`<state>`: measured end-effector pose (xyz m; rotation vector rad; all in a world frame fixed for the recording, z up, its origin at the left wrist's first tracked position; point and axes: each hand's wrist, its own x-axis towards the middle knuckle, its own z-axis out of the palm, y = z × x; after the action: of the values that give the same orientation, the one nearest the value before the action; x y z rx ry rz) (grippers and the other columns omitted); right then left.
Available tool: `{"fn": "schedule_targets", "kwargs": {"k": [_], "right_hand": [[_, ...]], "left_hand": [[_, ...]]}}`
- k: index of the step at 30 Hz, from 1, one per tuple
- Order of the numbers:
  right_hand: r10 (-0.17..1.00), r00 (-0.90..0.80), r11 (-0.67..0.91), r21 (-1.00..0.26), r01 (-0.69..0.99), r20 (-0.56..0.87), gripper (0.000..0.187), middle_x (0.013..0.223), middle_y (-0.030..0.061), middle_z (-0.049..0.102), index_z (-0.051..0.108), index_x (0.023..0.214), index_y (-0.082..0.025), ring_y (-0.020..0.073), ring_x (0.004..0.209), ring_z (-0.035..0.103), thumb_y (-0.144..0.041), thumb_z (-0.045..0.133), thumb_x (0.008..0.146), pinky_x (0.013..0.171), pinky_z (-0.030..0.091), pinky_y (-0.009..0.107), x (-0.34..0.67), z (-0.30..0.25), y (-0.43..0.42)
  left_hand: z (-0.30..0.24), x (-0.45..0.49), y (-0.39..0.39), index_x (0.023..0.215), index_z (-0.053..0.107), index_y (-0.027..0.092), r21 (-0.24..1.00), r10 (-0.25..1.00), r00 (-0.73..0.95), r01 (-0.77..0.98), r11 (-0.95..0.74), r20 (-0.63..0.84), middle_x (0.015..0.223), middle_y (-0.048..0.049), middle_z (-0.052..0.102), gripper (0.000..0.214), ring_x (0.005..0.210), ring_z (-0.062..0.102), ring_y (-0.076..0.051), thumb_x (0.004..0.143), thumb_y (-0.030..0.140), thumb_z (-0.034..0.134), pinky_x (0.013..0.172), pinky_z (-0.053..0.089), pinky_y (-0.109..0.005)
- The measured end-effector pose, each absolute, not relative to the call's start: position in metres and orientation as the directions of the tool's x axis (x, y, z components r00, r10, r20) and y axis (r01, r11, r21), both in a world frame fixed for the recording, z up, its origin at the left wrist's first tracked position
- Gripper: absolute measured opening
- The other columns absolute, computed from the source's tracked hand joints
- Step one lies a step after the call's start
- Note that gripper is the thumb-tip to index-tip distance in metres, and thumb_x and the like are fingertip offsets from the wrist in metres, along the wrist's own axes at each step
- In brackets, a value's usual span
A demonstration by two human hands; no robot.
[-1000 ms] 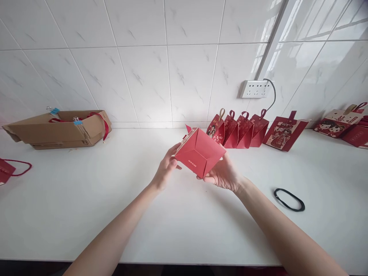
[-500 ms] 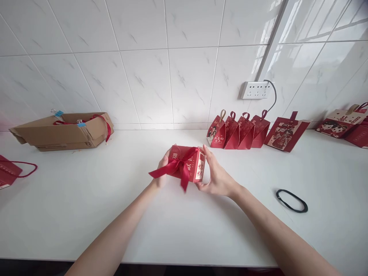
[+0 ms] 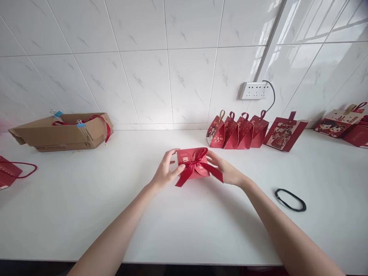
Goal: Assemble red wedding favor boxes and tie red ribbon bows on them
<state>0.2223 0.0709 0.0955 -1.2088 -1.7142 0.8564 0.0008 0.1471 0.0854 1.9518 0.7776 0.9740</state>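
Note:
Between my two hands is a small red gift box (image 3: 188,155) with gold lettering on its top. A red ribbon (image 3: 196,164) is tied in a bow across it, its two tails hanging toward me. My left hand (image 3: 168,168) grips the box from the left, thumb on the top near the ribbon and fingers curled behind the far left corner. My right hand (image 3: 225,168) closes on the right end, where a ribbon tail partly covers the fingers. Whether the box rests on the white table (image 3: 161,226) I cannot tell.
A cardboard tray (image 3: 63,136) with red ribbon and blue clips stands back left. Several red handled boxes (image 3: 231,132) line the wall, with a larger one (image 3: 284,134) beside them and more (image 3: 336,122) far right. A black band (image 3: 291,200) lies right; a red bag (image 3: 10,172) left.
The gift box has turned so its bow faces me and its white patterned end no longer shows. It has shifted slightly right, and my left thumb has come onto its top.

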Motion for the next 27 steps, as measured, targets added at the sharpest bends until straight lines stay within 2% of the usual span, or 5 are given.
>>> {"fn": "schedule_targets", "kwargs": {"k": [2,4,11,17,27], "right_hand": [[0.972,0.044,0.209,-0.93,0.301,0.233,0.037,0.131,0.0086,0.052,0.054,0.117,-0.025,0.0281,0.123,0.049,-0.031,0.054,0.081,0.099,0.044,0.049,0.224,0.102,0.069],[0.958,0.16,0.201,-0.957,0.211,0.236,0.028,0.119,0.0087,0.059,0.06,0.103,-0.022,0.0266,0.112,0.056,-0.041,0.051,0.084,0.094,0.048,0.048,0.222,0.108,0.067],[0.946,0.118,0.269,-0.932,0.242,0.303,0.032,0.108,0.0075,0.061,0.057,0.09,-0.021,0.0246,0.101,0.061,-0.05,0.063,0.077,0.082,0.056,0.044,0.21,0.111,0.063],[0.952,0.088,0.248,-0.906,0.344,0.294,0.034,0.118,0.0088,0.058,0.05,0.063,-0.019,0.0259,0.106,0.058,-0.047,0.061,0.079,0.096,0.046,0.047,0.21,0.113,0.063],[0.985,0.002,0.17,-0.971,0.169,0.172,0.038,0.131,0.0087,0.053,0.056,0.066,-0.018,0.0275,0.111,0.057,-0.054,0.064,0.075,0.098,0.042,0.046,0.217,0.108,0.065]], "left_hand": [[0.085,0.001,0.146,0.127,0.041,0.027,0.847,0.758,0.55,0.16,-0.508,0.351,0.137,-0.0088,0.045,0.053,0.131,0.037,-0.026,0.079,0.042,0.058,0.104,0.037,-0.044],[0.084,0.001,0.145,0.127,0.04,0.028,0.848,0.753,0.567,0.168,-0.503,0.334,0.137,-0.0089,0.045,0.052,0.131,0.038,-0.027,0.08,0.041,0.057,0.104,0.037,-0.045],[0.078,0.009,0.142,0.103,0.034,0.025,0.867,0.806,0.414,0.074,-0.493,0.423,0.132,-0.0121,0.047,0.042,0.124,0.047,-0.024,0.076,0.038,0.062,0.098,0.043,-0.045],[0.089,0.008,0.139,0.071,0.043,0.022,0.886,0.831,0.406,0.094,-0.453,0.381,0.122,-0.009,0.055,0.026,0.13,0.039,-0.025,0.083,0.043,0.052,0.088,0.047,-0.034],[0.085,0.01,0.141,0.07,0.043,0.021,0.93,0.884,0.335,0.052,-0.364,0.327,0.135,-0.0071,0.05,0.027,0.119,0.051,-0.023,0.084,0.043,0.05,0.089,0.043,-0.032]]}}
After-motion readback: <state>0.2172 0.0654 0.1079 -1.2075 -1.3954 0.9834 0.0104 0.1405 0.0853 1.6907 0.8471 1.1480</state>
